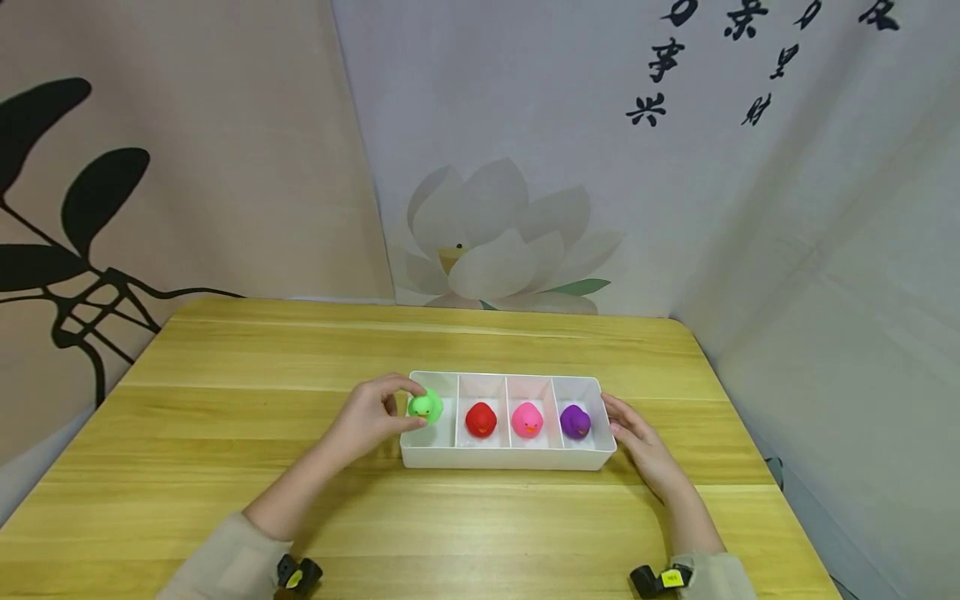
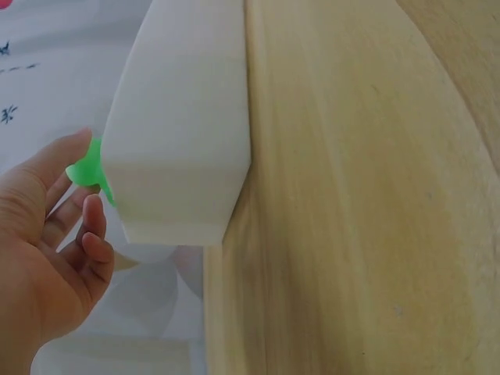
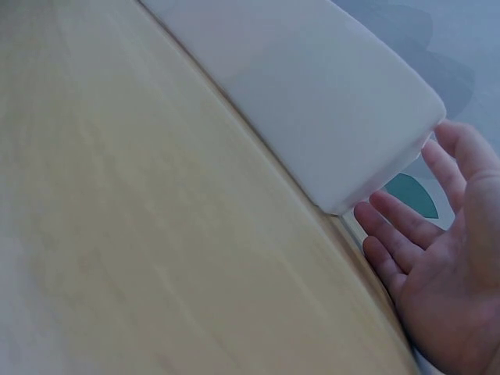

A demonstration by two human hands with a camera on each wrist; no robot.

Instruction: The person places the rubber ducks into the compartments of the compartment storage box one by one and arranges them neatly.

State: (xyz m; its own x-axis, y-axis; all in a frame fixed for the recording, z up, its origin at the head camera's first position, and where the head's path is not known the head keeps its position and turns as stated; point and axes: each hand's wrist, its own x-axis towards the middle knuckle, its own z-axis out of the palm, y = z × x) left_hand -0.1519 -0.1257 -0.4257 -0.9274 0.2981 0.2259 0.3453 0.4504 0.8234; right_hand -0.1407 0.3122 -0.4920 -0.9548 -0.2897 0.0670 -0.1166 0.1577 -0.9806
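Note:
A white box [image 1: 510,459] with a row of compartments sits on the wooden table. My left hand [image 1: 378,412] pinches a green rubber duck [image 1: 426,406] between thumb and fingers at the leftmost compartment; in the left wrist view the green duck [image 2: 87,166] shows just above the box rim. The other compartments hold a red duck [image 1: 481,420], a pink duck [image 1: 527,420] and a purple duck [image 1: 575,422], one in each. At the box's right end, my right hand [image 1: 643,442] touches the wall with fairly straight fingers, also visible in the right wrist view.
The wooden table [image 1: 300,342] reaches back to a hanging cloth [image 1: 517,108] printed with a lotus and black characters. Pale curtains stand on both sides. A small black device [image 1: 298,575] is strapped to each wrist.

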